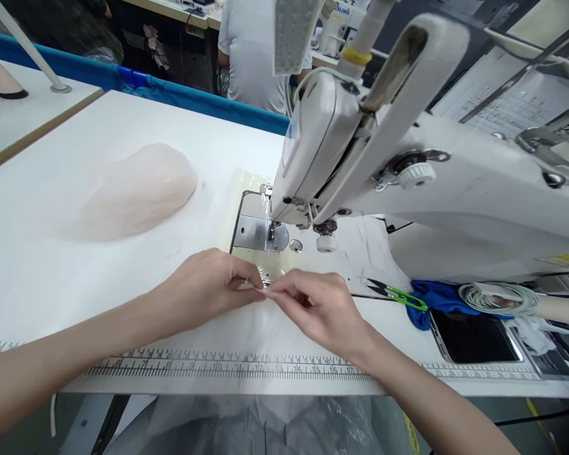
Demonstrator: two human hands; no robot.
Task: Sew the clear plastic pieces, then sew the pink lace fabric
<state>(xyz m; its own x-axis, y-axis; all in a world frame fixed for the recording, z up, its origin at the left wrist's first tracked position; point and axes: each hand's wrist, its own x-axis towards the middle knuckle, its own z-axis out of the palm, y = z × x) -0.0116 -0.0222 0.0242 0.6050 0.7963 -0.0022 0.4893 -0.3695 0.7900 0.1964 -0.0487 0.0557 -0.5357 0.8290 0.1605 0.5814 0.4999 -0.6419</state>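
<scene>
My left hand (214,284) and my right hand (320,306) meet in front of the sewing machine (308,151), fingertips nearly touching. Each pinches a small whitish piece (264,291), too small and too covered by the fingers to tell its kind. Just beyond them are the metal needle plate (256,234) and the presser foot (272,232), with no cloth under it that I can see. A thin, sheer pale pink piece of fabric (146,189) lies flat to the left of the machine.
Green-handled thread snips (398,294) lie right of my hands, near blue cloth (436,303), a phone (477,338) and a coiled cable (497,298). A ruler strip (237,366) runs along the table's front edge. Beyond the table sits a person in white (253,57).
</scene>
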